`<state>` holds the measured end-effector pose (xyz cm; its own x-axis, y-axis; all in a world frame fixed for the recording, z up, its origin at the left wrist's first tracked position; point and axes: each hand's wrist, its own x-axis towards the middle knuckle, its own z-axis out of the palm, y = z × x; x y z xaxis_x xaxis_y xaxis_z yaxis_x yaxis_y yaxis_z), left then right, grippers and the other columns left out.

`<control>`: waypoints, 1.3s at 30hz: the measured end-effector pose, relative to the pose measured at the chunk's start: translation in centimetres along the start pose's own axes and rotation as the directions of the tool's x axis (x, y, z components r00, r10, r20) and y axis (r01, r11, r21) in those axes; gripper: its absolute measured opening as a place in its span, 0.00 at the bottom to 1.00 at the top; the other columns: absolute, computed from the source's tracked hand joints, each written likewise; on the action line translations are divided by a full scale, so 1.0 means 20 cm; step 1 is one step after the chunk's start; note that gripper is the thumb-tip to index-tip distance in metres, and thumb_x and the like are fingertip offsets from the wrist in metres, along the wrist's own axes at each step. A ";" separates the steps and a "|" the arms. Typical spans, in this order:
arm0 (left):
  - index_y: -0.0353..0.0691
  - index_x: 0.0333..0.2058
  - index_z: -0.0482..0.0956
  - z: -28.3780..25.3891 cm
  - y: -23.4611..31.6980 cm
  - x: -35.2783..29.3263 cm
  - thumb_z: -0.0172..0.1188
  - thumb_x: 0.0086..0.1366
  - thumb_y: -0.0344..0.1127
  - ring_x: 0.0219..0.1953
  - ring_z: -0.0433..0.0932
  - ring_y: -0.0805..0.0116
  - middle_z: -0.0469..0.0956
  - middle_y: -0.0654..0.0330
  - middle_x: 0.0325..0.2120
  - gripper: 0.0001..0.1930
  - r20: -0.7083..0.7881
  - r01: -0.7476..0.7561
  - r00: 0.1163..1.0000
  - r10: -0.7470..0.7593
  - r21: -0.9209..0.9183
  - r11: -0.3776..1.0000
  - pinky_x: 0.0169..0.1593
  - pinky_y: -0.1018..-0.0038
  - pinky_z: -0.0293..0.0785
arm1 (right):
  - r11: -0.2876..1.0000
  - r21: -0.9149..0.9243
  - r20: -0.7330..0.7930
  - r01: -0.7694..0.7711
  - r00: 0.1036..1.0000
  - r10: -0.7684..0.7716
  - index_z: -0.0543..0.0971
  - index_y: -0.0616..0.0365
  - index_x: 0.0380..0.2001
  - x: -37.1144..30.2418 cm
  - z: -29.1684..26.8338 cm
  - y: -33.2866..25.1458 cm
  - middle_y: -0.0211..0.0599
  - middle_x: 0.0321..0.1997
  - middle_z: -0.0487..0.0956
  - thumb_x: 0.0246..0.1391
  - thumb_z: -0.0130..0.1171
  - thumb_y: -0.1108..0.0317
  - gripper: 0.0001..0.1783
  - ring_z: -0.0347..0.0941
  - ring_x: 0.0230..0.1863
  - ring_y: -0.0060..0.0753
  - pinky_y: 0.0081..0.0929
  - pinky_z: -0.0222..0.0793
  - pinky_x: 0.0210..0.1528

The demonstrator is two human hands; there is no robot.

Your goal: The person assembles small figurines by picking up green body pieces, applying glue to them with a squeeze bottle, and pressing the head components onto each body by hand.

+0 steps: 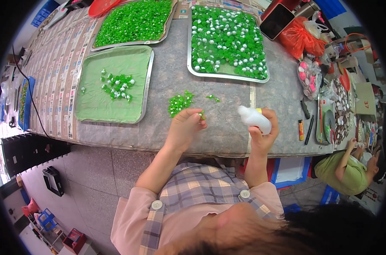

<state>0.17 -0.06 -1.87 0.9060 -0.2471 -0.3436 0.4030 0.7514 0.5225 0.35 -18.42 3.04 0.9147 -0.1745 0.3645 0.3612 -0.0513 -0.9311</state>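
My left hand (180, 132) pinches a small green plastic piece (202, 115) between thumb and fingertips, just above the table's near edge. Wrapped in my right hand (266, 138) is a white squeeze bottle (256, 119), tilted with its narrow tip up and to the left. Beyond my left hand lies a small heap of green pieces (180, 103) with white spots, and a few loose ones (213, 98) sit to its right. A tray lined with green cloth (88, 104) stands at the left, bearing a cluster of green pieces with white balls (118, 86).
Two metal-rimmed trays at the back, left (135, 43) and right (227, 75), are full of green pieces. At the right lie a yellow-orange tube (301, 130), a black pen (309, 130), a red plastic bag (301, 39) and a dark-screened device (277, 22). A co-worker in green (344, 172) sits at far right.
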 end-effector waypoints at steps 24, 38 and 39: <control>0.39 0.30 0.69 -0.01 0.01 -0.01 0.51 0.52 0.31 0.25 0.70 0.75 0.70 0.61 0.23 0.06 0.035 0.033 0.999 -0.031 -0.064 0.997 0.31 0.80 0.71 | 0.955 -0.264 0.093 0.133 0.989 -0.112 0.68 0.60 0.21 -0.01 0.08 0.00 0.31 0.16 0.65 0.28 0.63 0.64 0.17 0.57 0.18 0.23 0.17 0.52 0.19; 0.39 0.28 0.68 -0.01 0.00 0.00 0.51 0.53 0.33 0.24 0.68 0.77 0.69 0.63 0.21 0.05 0.049 0.045 0.998 -0.042 -0.052 0.998 0.30 0.81 0.69 | 0.970 -0.219 0.015 0.108 0.994 -0.107 0.68 0.61 0.21 0.00 0.07 0.01 0.30 0.18 0.65 0.29 0.63 0.63 0.17 0.59 0.19 0.21 0.16 0.53 0.20; 0.39 0.28 0.68 -0.01 0.00 -0.01 0.51 0.53 0.33 0.24 0.68 0.77 0.69 0.63 0.21 0.05 0.049 0.045 0.998 -0.042 -0.052 0.998 0.30 0.81 0.69 | 0.971 -0.217 0.009 0.101 0.995 -0.102 0.68 0.61 0.21 0.00 0.07 0.01 0.30 0.18 0.65 0.29 0.63 0.63 0.17 0.59 0.19 0.21 0.16 0.53 0.20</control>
<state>0.10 0.10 -1.88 0.8934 -0.3083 -0.3269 0.4361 0.7703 0.4652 0.63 -17.02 2.78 0.8747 -0.1597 0.4576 0.4040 -0.2813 -0.8704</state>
